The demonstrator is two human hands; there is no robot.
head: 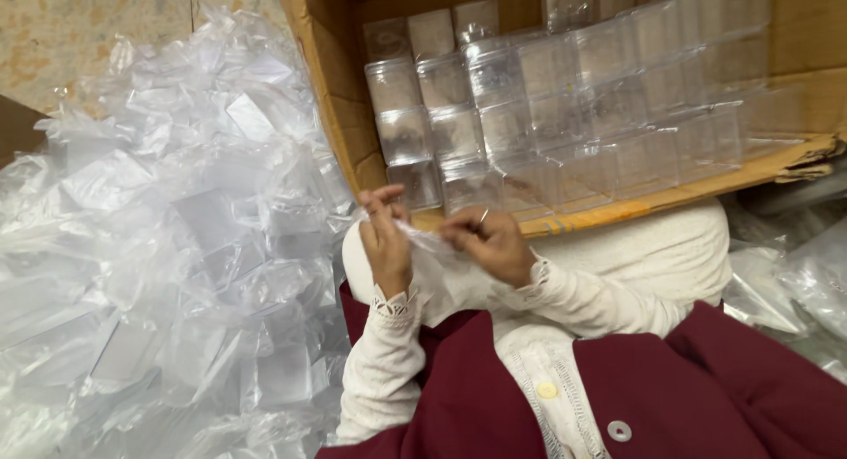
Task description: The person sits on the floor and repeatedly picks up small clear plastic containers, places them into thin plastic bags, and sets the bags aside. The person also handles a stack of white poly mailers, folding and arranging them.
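two hands meet over your lap, just below the near edge of the cardboard box [326, 89], and between them hangs a small clear plastic bag [430, 241]. your left hand [386, 238] has its fingers closed on the bag's left end, thumb and fingertips pinched together on the film. your right hand [488, 241], with a ring on one finger, is clamped on the other end, so the bag is stretched in a short span from one hand to the other.

the bag looks feather-light, limp and slick, the sort of film that crumples and slides under a loose pinch, so i judge its edges or mouth to be the best places to take hold, as you do now. whether anything is inside it, the picture does not show; it is too blurred.

inside the box, above your hands, stand rows of clear plastic containers [494, 80], stacked close together. these look stiff and light, probably brittle at the corners. left of the box lies a big heap of loose plastic bags [168, 247], and more clear wrapping [785, 283] lies below the box's right end, well apart from both hands.
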